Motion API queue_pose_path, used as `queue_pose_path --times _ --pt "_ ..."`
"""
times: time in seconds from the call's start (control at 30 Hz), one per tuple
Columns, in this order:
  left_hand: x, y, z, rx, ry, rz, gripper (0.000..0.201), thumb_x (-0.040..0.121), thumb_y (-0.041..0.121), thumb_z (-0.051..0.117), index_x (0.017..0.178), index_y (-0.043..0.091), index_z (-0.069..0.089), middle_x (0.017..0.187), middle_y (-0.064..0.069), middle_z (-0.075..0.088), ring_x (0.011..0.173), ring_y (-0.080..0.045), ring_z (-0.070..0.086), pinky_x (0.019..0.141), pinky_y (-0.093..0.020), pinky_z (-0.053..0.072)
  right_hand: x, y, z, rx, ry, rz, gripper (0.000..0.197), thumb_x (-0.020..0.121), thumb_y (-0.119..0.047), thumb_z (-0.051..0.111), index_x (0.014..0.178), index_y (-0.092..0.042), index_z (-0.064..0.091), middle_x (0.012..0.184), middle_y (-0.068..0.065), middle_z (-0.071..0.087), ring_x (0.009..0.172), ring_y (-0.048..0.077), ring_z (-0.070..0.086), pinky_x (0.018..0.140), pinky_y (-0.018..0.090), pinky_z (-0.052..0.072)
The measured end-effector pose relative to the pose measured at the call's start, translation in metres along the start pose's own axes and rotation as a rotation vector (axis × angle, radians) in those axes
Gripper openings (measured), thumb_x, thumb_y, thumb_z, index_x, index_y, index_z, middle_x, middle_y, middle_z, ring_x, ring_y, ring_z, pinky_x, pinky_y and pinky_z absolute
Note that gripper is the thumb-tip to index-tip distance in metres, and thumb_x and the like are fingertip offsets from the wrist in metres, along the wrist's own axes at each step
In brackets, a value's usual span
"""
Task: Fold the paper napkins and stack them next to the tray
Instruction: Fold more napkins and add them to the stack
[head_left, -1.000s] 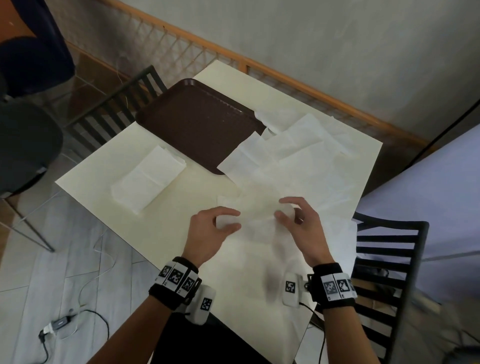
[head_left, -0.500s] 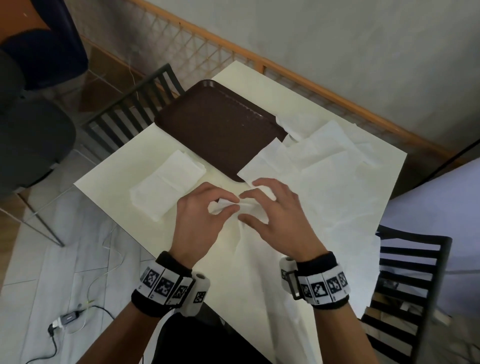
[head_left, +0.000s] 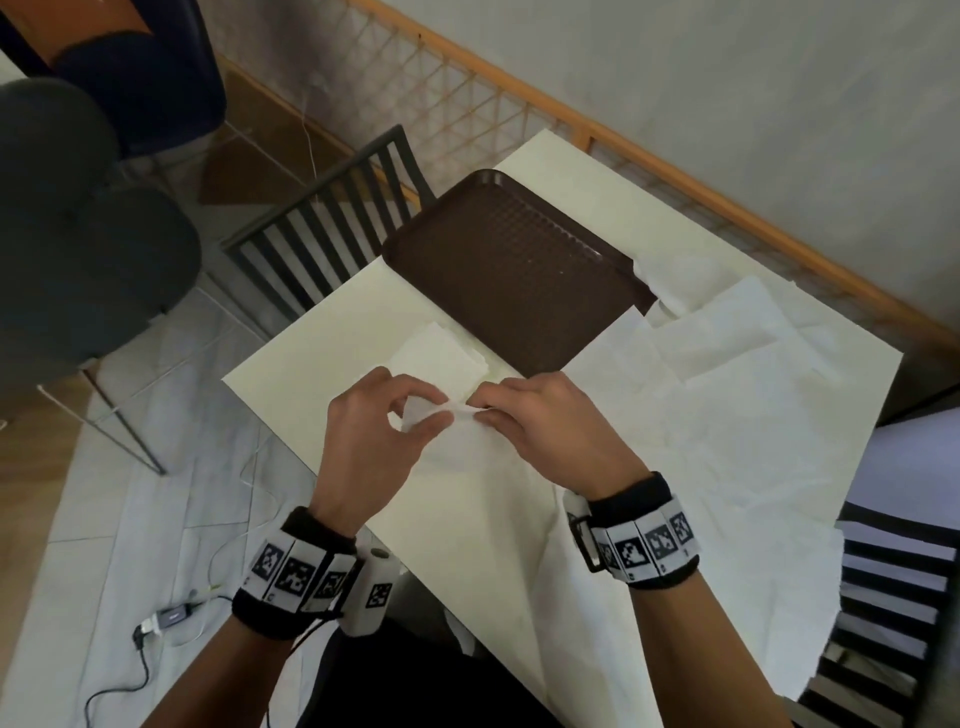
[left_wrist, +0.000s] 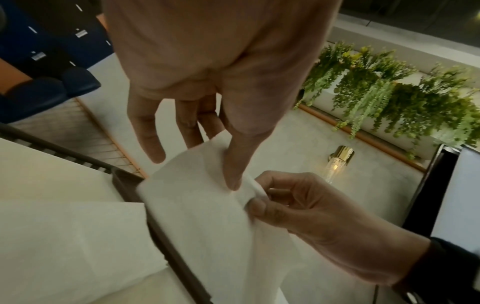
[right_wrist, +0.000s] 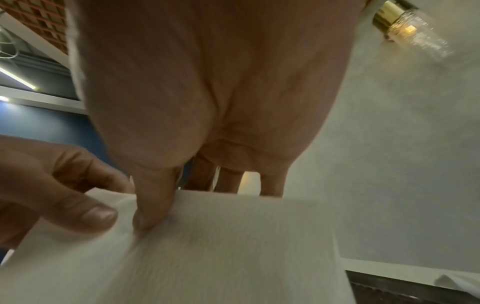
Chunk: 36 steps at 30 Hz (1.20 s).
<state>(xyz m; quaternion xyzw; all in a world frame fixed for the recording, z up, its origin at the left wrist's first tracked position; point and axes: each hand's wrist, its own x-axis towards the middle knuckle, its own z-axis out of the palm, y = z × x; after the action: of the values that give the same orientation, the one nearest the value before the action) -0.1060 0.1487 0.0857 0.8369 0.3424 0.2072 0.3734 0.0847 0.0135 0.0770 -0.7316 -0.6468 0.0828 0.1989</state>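
Note:
Both hands hold one white paper napkin (head_left: 467, 447) up off the cream table (head_left: 311, 364), and it hangs down from their fingers. My left hand (head_left: 439, 410) pinches its top edge between thumb and fingers, as the left wrist view shows on the napkin (left_wrist: 207, 216). My right hand (head_left: 480, 411) pinches the same edge right beside it, its thumb (right_wrist: 150, 216) pressed on the napkin (right_wrist: 221, 246). A stack of folded napkins (head_left: 447, 353) lies just beyond the hands, against the near edge of the brown tray (head_left: 509, 270). Unfolded napkins (head_left: 727, 374) overlap on the right half of the table.
A slatted dark chair (head_left: 332, 223) stands at the table's far left side and another (head_left: 883, 597) at the right. The near table edge runs under my wrists. A wooden lattice rail (head_left: 519, 98) and wall lie behind. Cables (head_left: 166, 618) trail on the floor.
The hands came together from apart on the pile, pinched one napkin and carried it left and forward, lifted, towards the folded stack by the tray.

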Motion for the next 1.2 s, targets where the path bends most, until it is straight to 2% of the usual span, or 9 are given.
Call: queue_pose_path --times 0.23,0.33,0.47,0.6,0.73,0.87,0.97,1.07,1.2 --pt "0.01 -0.044 -0.039 -0.172 -0.03 -0.135 0.022 0.079 0.026 0.094 0.079 0.021 0.073 0.117 0.015 0.068 0.111 -0.004 0.066 0.092 -0.025 0.055 0.033 0.016 -0.012 0.309 -0.176 0.162 0.011 0.111 -0.026 0.064 0.113 -0.025 0.074 0.102 -0.012 0.077 0.093 0.009 0.071 0.08 0.027 0.051" --pt "0.012 -0.06 -0.047 -0.42 -0.049 -0.332 0.026 0.085 0.021 0.09 0.079 0.012 0.066 0.097 0.004 0.081 0.094 -0.011 0.076 0.086 -0.037 0.058 0.046 0.027 -0.017 0.493 -0.063 0.28 0.021 0.111 -0.026 0.065 0.094 -0.036 0.071 0.087 -0.016 0.072 0.082 0.004 0.067 0.076 0.022 0.051" --pt "0.018 -0.087 -0.035 -0.396 0.005 -0.439 0.027 0.092 0.032 0.085 0.09 0.02 0.06 0.076 -0.008 0.075 0.067 -0.027 0.06 0.066 -0.036 0.046 0.082 0.029 0.016 0.615 0.06 0.502 0.024 0.111 -0.038 0.062 0.089 -0.035 0.07 0.077 -0.017 0.067 0.073 0.0 0.059 0.073 0.022 0.047" --pt "0.025 -0.109 -0.011 -0.244 0.028 -0.43 0.02 0.099 0.025 0.076 0.111 0.03 0.061 0.084 -0.003 0.074 0.065 -0.016 0.063 0.056 -0.019 0.052 0.114 0.044 0.079 0.512 -0.036 0.636 0.019 0.106 -0.042 0.07 0.106 -0.022 0.072 0.097 -0.004 0.076 0.096 0.015 0.07 0.081 0.028 0.046" --pt "0.023 -0.128 0.007 -0.108 -0.138 -0.37 0.027 0.098 0.02 0.075 0.114 0.031 0.056 0.086 -0.007 0.07 0.064 -0.02 0.072 0.068 -0.042 0.063 0.131 0.057 0.116 0.419 -0.028 0.715 0.017 0.107 -0.029 0.07 0.115 -0.015 0.073 0.103 0.0 0.075 0.112 0.027 0.069 0.092 0.026 0.043" --pt "0.022 -0.134 0.017 0.232 -0.01 0.008 0.031 0.093 0.008 0.078 0.121 0.012 0.065 0.116 -0.008 0.049 0.099 -0.026 0.053 0.085 -0.038 0.057 0.135 0.055 0.125 0.362 -0.044 0.749 0.01 0.11 -0.026 0.062 0.113 -0.019 0.068 0.115 0.015 0.074 0.115 0.036 0.064 0.103 0.044 0.054" --pt "0.036 -0.127 0.037 0.267 -0.146 0.229 0.033 0.102 0.005 0.066 0.134 0.009 0.061 0.143 -0.013 0.049 0.124 -0.031 0.057 0.1 -0.039 0.057 0.131 0.049 0.123 0.348 -0.008 0.781 0.008 0.111 -0.024 0.057 0.115 -0.021 0.063 0.117 0.02 0.07 0.115 0.039 0.062 0.1 0.046 0.053" --pt "0.043 -0.127 0.061 0.382 -0.451 0.217 0.055 0.108 0.018 0.056 0.16 0.021 0.039 0.171 -0.01 0.025 0.161 -0.037 0.022 0.126 -0.054 0.035 0.112 0.037 0.104 0.317 0.064 0.754 0.01 0.109 -0.021 0.058 0.119 -0.018 0.06 0.116 0.014 0.069 0.114 0.033 0.06 0.096 0.046 0.054" --pt "0.036 -0.106 0.066 0.551 -0.592 0.138 0.068 0.108 0.03 0.056 0.166 0.039 0.022 0.176 -0.007 -0.006 0.164 -0.04 -0.013 0.129 -0.063 0.011 0.05 0.029 0.067 0.295 0.191 0.663 0.009 0.106 -0.021 0.065 0.115 -0.02 0.064 0.109 0.003 0.069 0.1 0.022 0.066 0.088 0.038 0.057"
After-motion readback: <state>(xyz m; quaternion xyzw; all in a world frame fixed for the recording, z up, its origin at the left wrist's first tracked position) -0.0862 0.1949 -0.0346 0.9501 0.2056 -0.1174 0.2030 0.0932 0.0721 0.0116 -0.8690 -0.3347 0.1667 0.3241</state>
